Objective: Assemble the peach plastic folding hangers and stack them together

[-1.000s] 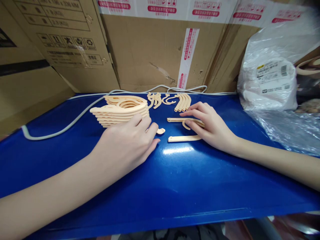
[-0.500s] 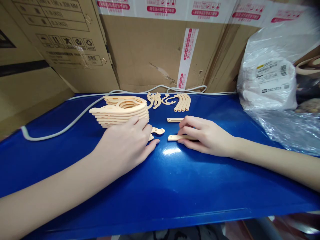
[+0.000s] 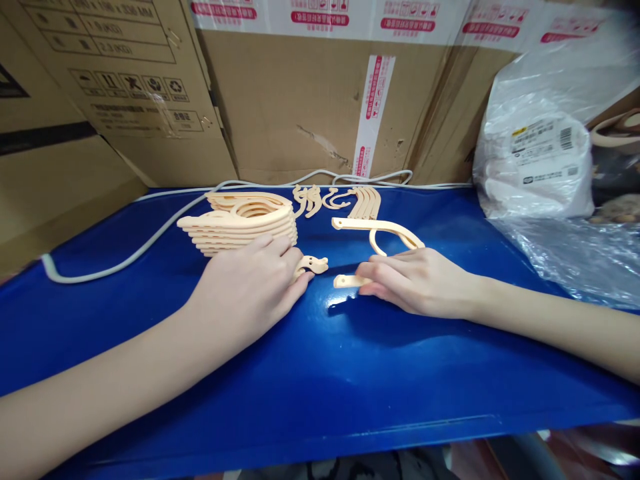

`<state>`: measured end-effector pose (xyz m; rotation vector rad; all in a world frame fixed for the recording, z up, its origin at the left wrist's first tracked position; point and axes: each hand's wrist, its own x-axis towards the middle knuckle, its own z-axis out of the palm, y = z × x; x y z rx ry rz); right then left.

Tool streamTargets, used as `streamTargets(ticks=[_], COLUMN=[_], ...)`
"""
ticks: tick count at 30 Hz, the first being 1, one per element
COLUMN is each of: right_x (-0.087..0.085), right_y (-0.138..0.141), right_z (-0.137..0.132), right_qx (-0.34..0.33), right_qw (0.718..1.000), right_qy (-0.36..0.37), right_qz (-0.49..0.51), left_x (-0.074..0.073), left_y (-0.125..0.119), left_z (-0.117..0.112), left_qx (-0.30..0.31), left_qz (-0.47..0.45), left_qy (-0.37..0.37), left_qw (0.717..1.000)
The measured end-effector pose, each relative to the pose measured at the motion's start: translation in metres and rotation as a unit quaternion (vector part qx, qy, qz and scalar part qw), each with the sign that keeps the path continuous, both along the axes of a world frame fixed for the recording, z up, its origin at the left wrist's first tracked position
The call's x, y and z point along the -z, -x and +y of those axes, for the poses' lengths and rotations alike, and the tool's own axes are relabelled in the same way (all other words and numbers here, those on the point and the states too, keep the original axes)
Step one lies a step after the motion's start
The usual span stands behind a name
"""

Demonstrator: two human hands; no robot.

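Note:
My left hand (image 3: 250, 283) is closed, thumb and fingers pinching a small beige hanger joint piece (image 3: 315, 265) with holes in its end. Most of that piece is hidden by the fingers. Right beside it, my right hand (image 3: 413, 280) grips a beige plastic hanger frame (image 3: 377, 227), whose curved upper arm rises from the table. Its lower arm (image 3: 345, 281) sticks out to the left between thumb and fingers. A narrow gap separates the two parts. Behind my left hand stands a stack of beige folded hanger pieces (image 3: 240, 227).
Small curved pieces (image 3: 307, 200), hooks (image 3: 337, 199) and several bent arms (image 3: 367, 202) lie at the back of the blue table (image 3: 320, 393). A white cable (image 3: 150, 257) runs along the back and left. Cardboard boxes (image 3: 300, 100) wall the rear; plastic-wrapped goods (image 3: 535, 160) stand right.
My right hand has lifted and tilted the hanger frame, so its upper arm shows higher and the curve is visible. The joint piece in my left hand has turned and come up slightly.

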<state>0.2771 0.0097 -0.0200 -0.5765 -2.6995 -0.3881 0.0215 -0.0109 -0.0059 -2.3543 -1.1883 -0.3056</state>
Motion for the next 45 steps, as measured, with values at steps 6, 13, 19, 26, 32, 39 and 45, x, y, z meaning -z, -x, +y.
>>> streamTargets(ticks=[6,13,19,26,32,39,45], right_x=[0.004,0.000,-0.002,-0.005,-0.005,-0.004,-0.005], right_y=[-0.002,-0.001,-0.003,-0.001,-0.002,-0.001,-0.001], right_z=[0.001,0.000,0.000,0.000,0.002,0.003,0.002], right_qx=[0.036,0.031,0.012,0.020,0.020,0.032,0.028], right_qw=[0.999,0.999,0.996,0.995,0.997,0.999,1.000], right_qy=[0.024,-0.007,-0.091,-0.097,-0.059,-0.014,0.000], right_qz=[-0.005,0.021,0.012,0.017,0.035,0.018,0.013], left_x=[0.000,-0.001,-0.004,-0.004,-0.003,-0.003,-0.007], left_y=[-0.001,-0.002,-0.004,-0.010,-0.013,-0.010,-0.012], left_z=[-0.001,-0.003,-0.004,-0.009,-0.010,-0.012,-0.011], left_qx=[0.019,0.031,0.062,0.139,0.198,0.216,0.125], left_qz=[-0.010,-0.016,-0.032,-0.038,-0.061,-0.099,-0.077], left_qy=[-0.006,-0.016,0.032,0.116,0.077,0.077,0.064], left_qw=[1.000,0.999,0.997,0.983,0.975,0.968,0.987])
